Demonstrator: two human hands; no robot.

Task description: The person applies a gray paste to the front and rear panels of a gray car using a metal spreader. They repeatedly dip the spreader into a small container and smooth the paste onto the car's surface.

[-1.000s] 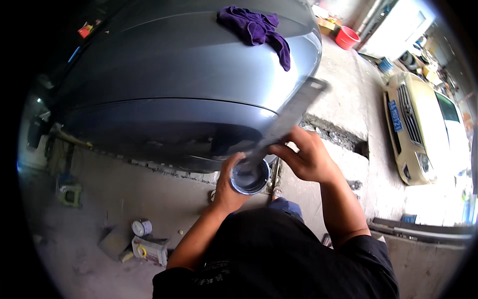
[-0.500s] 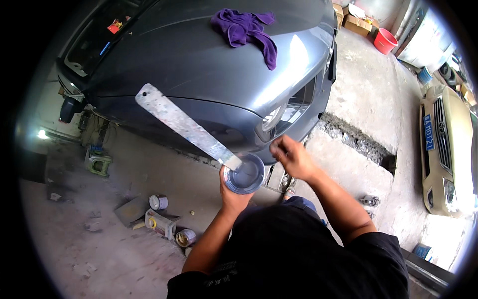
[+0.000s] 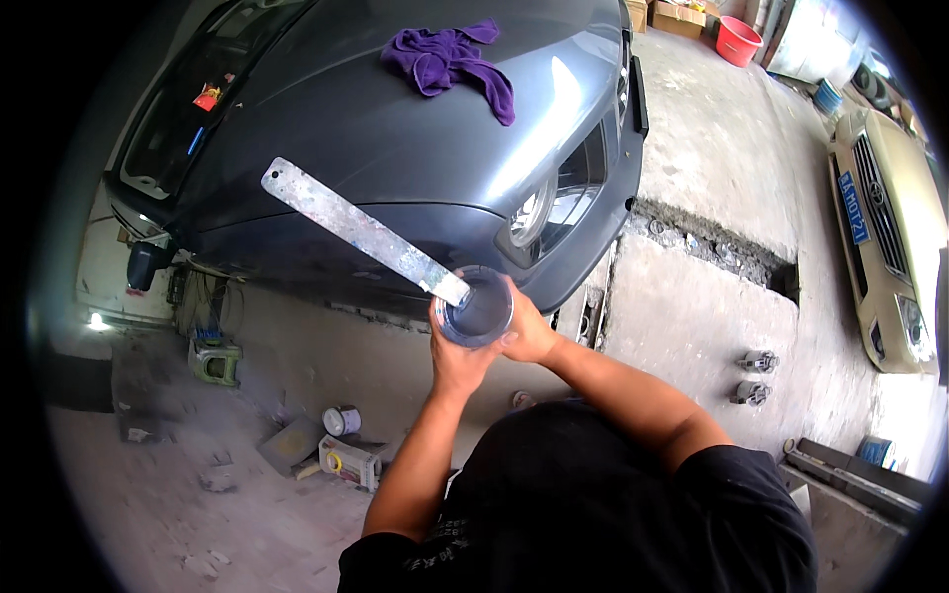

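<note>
Both of my hands are wrapped round a small round paint cup (image 3: 486, 314) with grey liquid in it. My left hand (image 3: 457, 358) holds it from the left and below; its fingertips are partly hidden behind the cup. My right hand (image 3: 527, 326) grips the cup's right side, thumb near the lower rim. A long flat mixing stick (image 3: 361, 232), spattered with dried paint and holed at its far end, leans in the cup and sticks out to the upper left. Beyond the cup stands a dark grey car (image 3: 346, 128), its headlight close by.
A purple cloth (image 3: 450, 64) lies on the car's hood. To the right are a broken trench (image 3: 712, 252) in the concrete, a gold car bumper (image 3: 875, 237) and two spray guns (image 3: 755, 377). Paint cans (image 3: 342, 421) and a green stool (image 3: 215, 361) stand at left; a red bucket (image 3: 737, 42) is far right.
My right hand has come in from the right and closed on the cup, which my left hand held before. The cup has risen slightly in view, and the whole view has shifted.
</note>
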